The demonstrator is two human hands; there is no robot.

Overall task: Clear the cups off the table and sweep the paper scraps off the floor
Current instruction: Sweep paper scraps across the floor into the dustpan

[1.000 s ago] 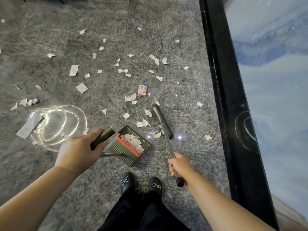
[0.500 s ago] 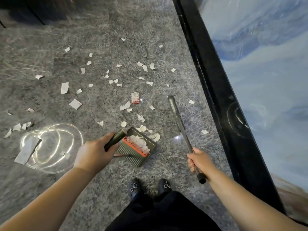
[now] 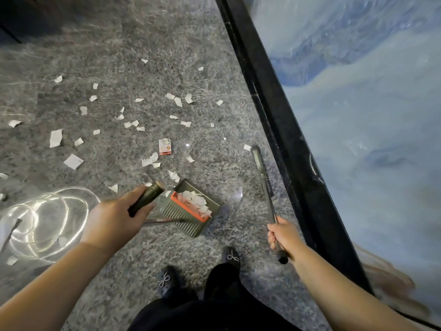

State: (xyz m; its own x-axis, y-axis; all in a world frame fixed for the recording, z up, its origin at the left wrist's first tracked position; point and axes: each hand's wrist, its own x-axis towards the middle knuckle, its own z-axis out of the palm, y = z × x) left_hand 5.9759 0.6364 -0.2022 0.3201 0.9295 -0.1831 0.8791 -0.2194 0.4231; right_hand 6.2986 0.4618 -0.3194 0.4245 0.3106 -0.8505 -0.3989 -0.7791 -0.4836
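Several white paper scraps (image 3: 56,137) lie scattered over the grey speckled floor, with a small red-and-white wrapper (image 3: 165,146) among them. My left hand (image 3: 114,218) grips the dark handle of a green dustpan (image 3: 193,209). The pan rests on the floor and holds a heap of white scraps against its orange comb. My right hand (image 3: 282,235) grips the metal handle of a broom (image 3: 262,177). The broom's head reaches the floor beside a scrap, close to the black table edge. No cups are in view.
A black-edged table (image 3: 281,130) with a blue marbled top runs along the right side. My two black shoes (image 3: 164,280) stand just behind the dustpan. A bright ring-shaped light reflection (image 3: 45,220) shines on the floor at the left.
The broom has swung to the right, from in front of the dustpan to beside the table edge. The loose scraps by the pan's mouth are gone from the floor. My view shifted forward.
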